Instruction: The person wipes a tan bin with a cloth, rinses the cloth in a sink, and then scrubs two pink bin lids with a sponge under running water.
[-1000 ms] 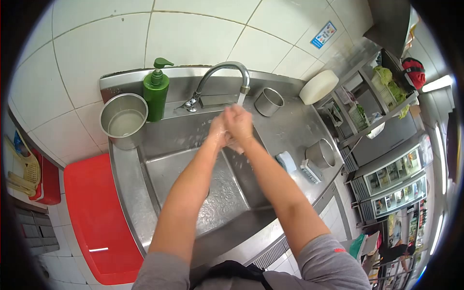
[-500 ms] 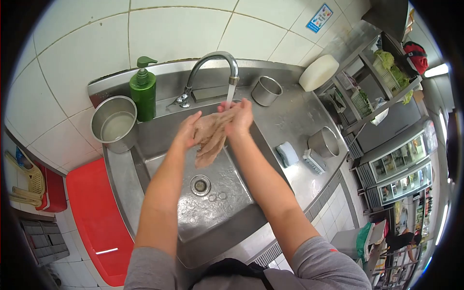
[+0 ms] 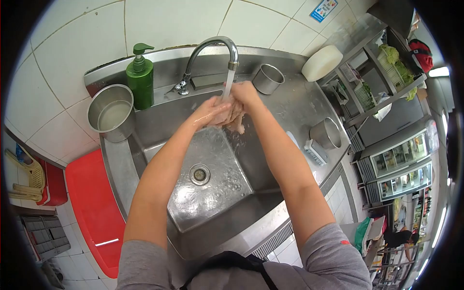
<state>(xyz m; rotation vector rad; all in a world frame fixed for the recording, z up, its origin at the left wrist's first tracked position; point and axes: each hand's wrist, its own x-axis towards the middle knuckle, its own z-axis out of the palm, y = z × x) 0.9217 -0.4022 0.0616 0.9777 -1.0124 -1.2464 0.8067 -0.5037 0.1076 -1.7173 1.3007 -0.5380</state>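
Both hands are pressed together under the running water from the tap, above the sink. The left hand and right hand overlap palm to palm; neither grip holds any object, and how far the fingers curl cannot be told, since water and blur hide them.

On the bench rim: green soap dispenser and large steel pot to the left, small steel cup just right of the tap, scrubbing brush and another steel pot further right. The drain lies exposed between the forearms. The right forearm partly covers an item on the bench.
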